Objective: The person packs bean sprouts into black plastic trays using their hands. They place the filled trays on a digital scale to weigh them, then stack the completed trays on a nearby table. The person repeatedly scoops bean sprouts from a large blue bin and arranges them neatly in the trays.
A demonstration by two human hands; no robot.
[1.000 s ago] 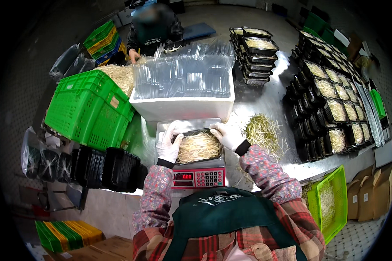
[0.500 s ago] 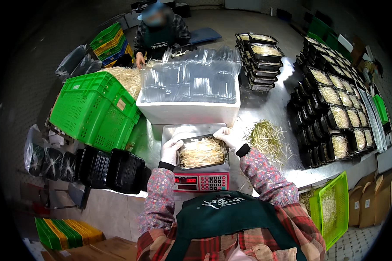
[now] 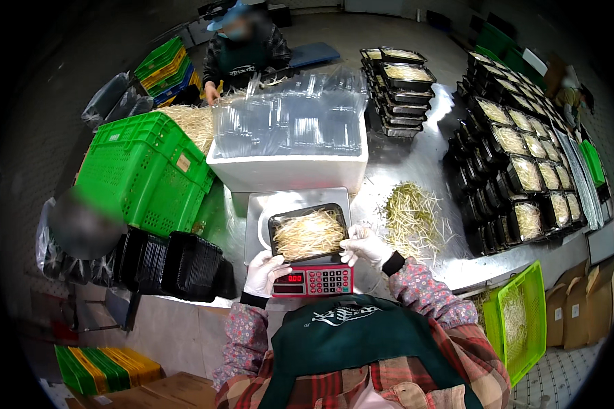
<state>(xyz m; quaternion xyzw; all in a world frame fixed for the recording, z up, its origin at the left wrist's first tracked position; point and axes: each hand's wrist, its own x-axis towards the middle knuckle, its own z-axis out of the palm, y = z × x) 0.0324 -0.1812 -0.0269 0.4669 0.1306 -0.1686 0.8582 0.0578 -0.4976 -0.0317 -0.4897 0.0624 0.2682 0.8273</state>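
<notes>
A black plastic tray of pale bean sprouts [image 3: 308, 233] is over the metal plate of a red weighing scale [image 3: 312, 281]; whether it rests there or hovers just above, I cannot tell. My left hand [image 3: 265, 274], in a white glove, pinches the tray's near left corner. At the near right corner, my gloved right hand [image 3: 365, 247] has its fingers closed on the rim. Loose greenish sprouts [image 3: 416, 217] lie heaped on the metal table to the right of the scale.
Behind the scale stands a white foam box [image 3: 286, 172] of clear plastic lids [image 3: 293, 126]. Left are a green crate [image 3: 147, 174] and empty black trays [image 3: 187, 266]. Filled trays [image 3: 525, 174] are stacked at right and far right. Across the table, a person [image 3: 242, 51] works by a sprout pile.
Both my hands have slid toward me along the tray, from its sides to its near corners. The tray has tilted slightly and sits a little farther away.
</notes>
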